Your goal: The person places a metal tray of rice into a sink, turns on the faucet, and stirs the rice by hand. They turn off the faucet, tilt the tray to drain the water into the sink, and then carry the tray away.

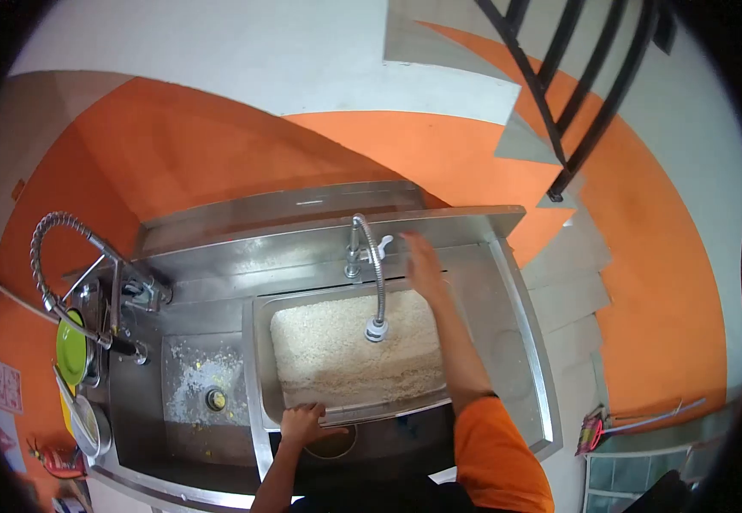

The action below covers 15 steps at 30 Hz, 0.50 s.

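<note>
A deep rectangular metal pan (265,374) sits across the right-hand sink basin, full of white rice grains (345,338) with some cloudy water along the near side. My left hand (304,425) grips the pan's near rim, left of its middle. Beyond the far right corner, my right hand (423,267) reaches out with fingers extended and slightly blurred, just right of the white tap lever (384,246). I see no object in it. The flexible tap spout (380,286) arches over the pan, its white nozzle (376,330) above the rice; no stream is discernible.
Left of the pan, a sink basin (184,440) has white and yellow scraps around its drain (216,398). A coiled spray tap (46,248) stands farther left, near a green plate (71,349) and stacked dishes. A steel backsplash (260,245) runs behind.
</note>
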Motion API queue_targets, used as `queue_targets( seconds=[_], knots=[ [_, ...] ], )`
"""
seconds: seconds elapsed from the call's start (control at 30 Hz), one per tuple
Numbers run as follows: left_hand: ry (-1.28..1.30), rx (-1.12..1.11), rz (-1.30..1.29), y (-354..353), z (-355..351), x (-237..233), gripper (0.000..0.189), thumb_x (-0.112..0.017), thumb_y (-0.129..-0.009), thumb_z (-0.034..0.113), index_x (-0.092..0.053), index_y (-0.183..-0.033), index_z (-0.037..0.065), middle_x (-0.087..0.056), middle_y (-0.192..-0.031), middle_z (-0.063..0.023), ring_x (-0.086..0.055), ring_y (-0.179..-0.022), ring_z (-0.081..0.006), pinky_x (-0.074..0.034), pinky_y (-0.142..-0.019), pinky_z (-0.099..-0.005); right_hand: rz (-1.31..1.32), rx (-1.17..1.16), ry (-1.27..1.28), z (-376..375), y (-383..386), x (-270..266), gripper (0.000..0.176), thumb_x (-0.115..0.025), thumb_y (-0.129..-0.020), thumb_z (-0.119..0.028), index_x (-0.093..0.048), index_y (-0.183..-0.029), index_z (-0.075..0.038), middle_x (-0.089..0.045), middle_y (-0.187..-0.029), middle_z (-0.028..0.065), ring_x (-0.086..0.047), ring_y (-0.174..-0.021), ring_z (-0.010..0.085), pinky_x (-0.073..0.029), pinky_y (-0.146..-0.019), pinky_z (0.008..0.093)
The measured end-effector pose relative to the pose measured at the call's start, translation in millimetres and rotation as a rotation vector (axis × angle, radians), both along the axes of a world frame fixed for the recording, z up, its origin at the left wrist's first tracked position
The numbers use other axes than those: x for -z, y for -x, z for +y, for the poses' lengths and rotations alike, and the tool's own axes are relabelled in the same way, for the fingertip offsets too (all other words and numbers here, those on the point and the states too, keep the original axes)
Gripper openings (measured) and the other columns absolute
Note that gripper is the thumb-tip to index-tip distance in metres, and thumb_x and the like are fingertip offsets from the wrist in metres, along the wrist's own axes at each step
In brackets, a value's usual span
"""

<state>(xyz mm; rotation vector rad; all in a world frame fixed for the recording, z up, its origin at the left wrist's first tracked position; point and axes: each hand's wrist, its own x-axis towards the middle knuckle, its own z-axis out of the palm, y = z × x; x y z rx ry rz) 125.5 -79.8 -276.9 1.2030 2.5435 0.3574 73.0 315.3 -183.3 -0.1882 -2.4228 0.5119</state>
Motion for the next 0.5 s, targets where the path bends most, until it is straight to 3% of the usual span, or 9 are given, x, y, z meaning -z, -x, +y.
queue_targets(
  seconds=[0.03, 0.1, 0.2, 0.23, 0.27, 0.33, 0.37, 0.5],
  knots=[
    [-0.008, -0.006, -0.01, -1, 1, 3, 0.069, -0.062, -0.052, 0.077, -0.061, -0.075, 0.012, -0.065, -0.083, -0.0044, -0.064, -0.083, -0.0243, -0.05, -0.068, -0.04, -0.035, -0.015, 0.015, 5, 20, 14, 0.045, -0.046, -0.077, 0.001, -0.045, -0.121, -0.003, -0.054, -0.111, 0.0234, -0.052, -0.106, 0.038, -0.042, -0.091, 0.0437],
    [0.014, 0.015, -0.029, 1, 1, 1, 0.069, -0.061, -0.052, 0.078, -0.061, -0.075, 0.012, -0.065, -0.084, -0.0048, -0.064, -0.083, -0.0248, -0.05, -0.069, -0.0403, -0.212, 0.192, 0.232, -3, 48, 54, 0.039, -0.048, -0.077, 0.0, -0.049, -0.116, -0.004, -0.057, -0.102, 0.0212, -0.056, -0.097, 0.038, -0.044, -0.085, 0.046],
    [0.046, 0.006, -0.058, 1, 4, -2, 0.071, -0.061, -0.052, 0.078, -0.062, -0.076, 0.012, -0.065, -0.085, -0.0057, -0.063, -0.084, -0.0254, -0.049, -0.07, -0.0409, -0.341, 0.389, 0.268, -37, 29, 26, 0.036, -0.047, -0.08, -0.004, -0.05, -0.116, -0.006, -0.059, -0.1, 0.019, -0.058, -0.092, 0.0375, -0.046, -0.081, 0.0461],
    [0.057, -0.01, -0.063, 1, 3, -2, 0.072, -0.061, -0.051, 0.079, -0.062, -0.077, 0.011, -0.065, -0.087, -0.0063, -0.063, -0.084, -0.0256, -0.049, -0.071, -0.0412, -0.211, 0.334, 0.162, -39, 17, 45, 0.045, -0.048, -0.079, -0.006, -0.046, -0.124, -0.009, -0.058, -0.109, 0.0166, -0.056, -0.101, 0.0337, -0.047, -0.082, 0.0437],
    [0.061, -0.018, -0.07, 1, 1, 0, 0.072, -0.061, -0.051, 0.079, -0.062, -0.077, 0.011, -0.065, -0.087, -0.0063, -0.063, -0.084, -0.0256, -0.049, -0.071, -0.0412, -0.219, 0.327, 0.164, -42, 8, 62, 0.045, -0.048, -0.079, -0.006, -0.046, -0.124, -0.009, -0.058, -0.109, 0.0166, -0.056, -0.101, 0.0337, -0.047, -0.082, 0.0437],
    [0.045, -0.016, -0.093, 2, 1, 5, 0.073, -0.061, -0.052, 0.078, -0.061, -0.078, 0.011, -0.064, -0.089, -0.007, -0.062, -0.086, -0.0264, -0.049, -0.073, -0.0412, -0.126, 0.379, -0.213, -48, -8, 95, 0.056, -0.051, -0.077, -0.004, -0.041, -0.131, -0.012, -0.054, -0.119, 0.0149, -0.051, -0.113, 0.031, -0.046, -0.085, 0.0407],
    [0.056, -0.036, -0.115, -1, 0, 8, 0.073, -0.061, -0.052, 0.078, -0.061, -0.078, 0.011, -0.064, -0.089, -0.007, -0.062, -0.086, -0.0264, -0.049, -0.073, -0.0412, -0.236, 0.376, -0.154, -52, -20, 102, 0.062, -0.054, -0.072, -0.001, -0.043, -0.132, -0.012, -0.051, -0.125, 0.0149, -0.045, -0.12, 0.0303, -0.043, -0.091, 0.0391],
    [0.047, -0.005, -0.1, 2, 1, -1, 0.074, -0.059, -0.053, 0.079, -0.06, -0.078, 0.01, -0.063, -0.088, -0.0094, -0.061, -0.087, -0.0288, -0.048, -0.075, -0.042, -0.324, 0.318, 0.108, -68, -63, 89, 0.057, -0.054, -0.076, 0.0, -0.045, -0.131, -0.011, -0.048, -0.127, 0.0171, -0.043, -0.121, 0.0302, -0.039, -0.096, 0.0362]
  ],
)
